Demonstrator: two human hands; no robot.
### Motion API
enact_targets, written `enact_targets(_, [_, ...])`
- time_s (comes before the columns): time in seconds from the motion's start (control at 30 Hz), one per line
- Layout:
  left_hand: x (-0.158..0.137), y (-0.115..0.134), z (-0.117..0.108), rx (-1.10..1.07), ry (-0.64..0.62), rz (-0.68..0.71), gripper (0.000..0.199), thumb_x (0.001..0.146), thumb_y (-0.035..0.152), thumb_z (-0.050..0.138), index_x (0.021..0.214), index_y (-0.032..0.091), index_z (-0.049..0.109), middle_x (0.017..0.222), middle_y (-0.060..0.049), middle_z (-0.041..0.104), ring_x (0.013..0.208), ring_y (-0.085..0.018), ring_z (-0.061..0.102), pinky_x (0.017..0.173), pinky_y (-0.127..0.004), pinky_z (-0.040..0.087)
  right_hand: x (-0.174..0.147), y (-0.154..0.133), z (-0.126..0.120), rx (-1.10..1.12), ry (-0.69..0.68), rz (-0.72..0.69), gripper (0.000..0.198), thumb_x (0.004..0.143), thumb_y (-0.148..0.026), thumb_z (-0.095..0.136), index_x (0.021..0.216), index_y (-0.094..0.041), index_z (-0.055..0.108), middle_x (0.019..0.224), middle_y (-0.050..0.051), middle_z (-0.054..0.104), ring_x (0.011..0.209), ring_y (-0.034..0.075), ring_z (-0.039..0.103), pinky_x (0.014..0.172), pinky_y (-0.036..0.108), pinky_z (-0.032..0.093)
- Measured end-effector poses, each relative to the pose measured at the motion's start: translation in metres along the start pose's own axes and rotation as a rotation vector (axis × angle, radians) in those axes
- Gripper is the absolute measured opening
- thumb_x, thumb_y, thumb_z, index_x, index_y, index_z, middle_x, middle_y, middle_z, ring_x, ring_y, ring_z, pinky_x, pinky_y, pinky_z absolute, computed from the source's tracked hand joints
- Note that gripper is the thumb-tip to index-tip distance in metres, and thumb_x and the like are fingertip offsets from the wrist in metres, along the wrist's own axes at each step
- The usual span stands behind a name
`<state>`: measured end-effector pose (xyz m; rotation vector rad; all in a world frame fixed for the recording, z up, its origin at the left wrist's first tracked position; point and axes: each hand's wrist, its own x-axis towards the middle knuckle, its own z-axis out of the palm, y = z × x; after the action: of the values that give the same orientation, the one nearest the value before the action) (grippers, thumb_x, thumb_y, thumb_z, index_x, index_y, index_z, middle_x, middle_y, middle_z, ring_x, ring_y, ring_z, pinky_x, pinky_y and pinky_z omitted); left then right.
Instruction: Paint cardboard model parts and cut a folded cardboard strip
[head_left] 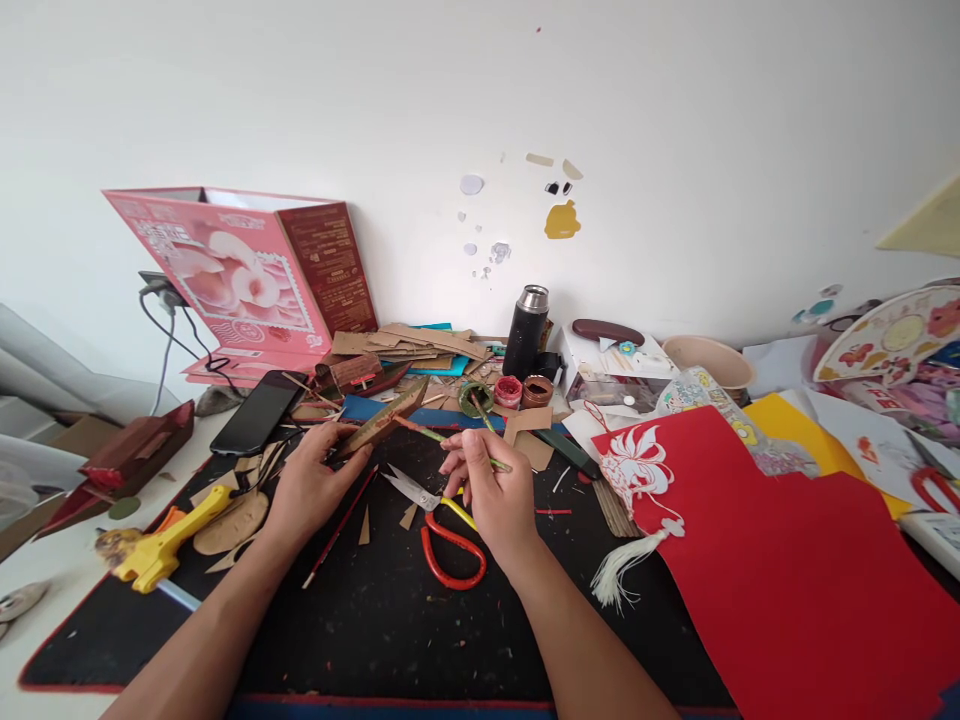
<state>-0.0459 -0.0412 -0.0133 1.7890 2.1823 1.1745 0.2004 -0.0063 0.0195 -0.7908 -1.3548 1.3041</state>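
My left hand (319,485) grips a small cardboard boat (388,418), held tilted over the black mat with its far end pointing up and right. Between the fingers and thumb of my right hand (491,490) is a paintbrush (431,434) with a greenish handle. Its brownish tip points left and is close to the boat's side; whether they touch I cannot tell. Scissors (429,503) with orange-red and yellow handles lie partly under my right hand. Just beyond are small paint jars: green (472,400) with a brush leaning in it, red (508,391) and brown (538,391).
On the black mat (360,650) lie a thin red brush (341,525), a yellow glue gun (180,535) and cardboard scraps. A phone (259,412), brown-red boat (139,450) and pink bag (240,270) are left. A black thermos (523,335) stands behind; red paper (795,560) covers the right.
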Motion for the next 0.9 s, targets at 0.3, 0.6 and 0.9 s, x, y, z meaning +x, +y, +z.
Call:
enact_targets(0.3, [-0.0003, -0.0003, -0.0006, -0.005, 0.006, -0.012, 0.032, 0.086, 0.054, 0.063, 0.101, 0.027, 0.07, 0.106, -0.006, 0.078, 0.098, -0.03, 0.073, 0.093, -0.04, 0.057, -0.0034, 0.0011, 0.0027, -0.02, -0.068, 0.005, 0.049, 0.107, -0.06, 0.054, 0.092, -0.018, 0.075, 0.073, 0.004, 0.07, 0.05, 0.012, 0.066, 0.042, 0.021, 0.043])
enact_targets(0.6, [-0.0002, -0.0017, -0.0005, 0.022, 0.011, -0.012, 0.034, 0.084, 0.055, 0.063, 0.1, 0.027, 0.071, 0.105, -0.007, 0.079, 0.097, -0.03, 0.073, 0.09, -0.039, 0.058, 0.0035, -0.0002, -0.0029, -0.005, 0.076, -0.032, 0.051, 0.106, -0.062, 0.054, 0.092, -0.017, 0.074, 0.072, 0.004, 0.07, 0.049, 0.011, 0.066, 0.041, 0.019, 0.042])
enact_targets(0.9, [0.0002, -0.0021, 0.0008, -0.006, 0.017, -0.005, 0.032, 0.085, 0.054, 0.064, 0.1, 0.027, 0.071, 0.104, -0.006, 0.079, 0.097, -0.029, 0.073, 0.091, -0.039, 0.058, -0.0038, 0.0001, 0.0024, -0.015, -0.055, -0.036, 0.048, 0.108, -0.057, 0.053, 0.091, -0.018, 0.074, 0.073, 0.003, 0.07, 0.048, 0.011, 0.066, 0.041, 0.019, 0.042])
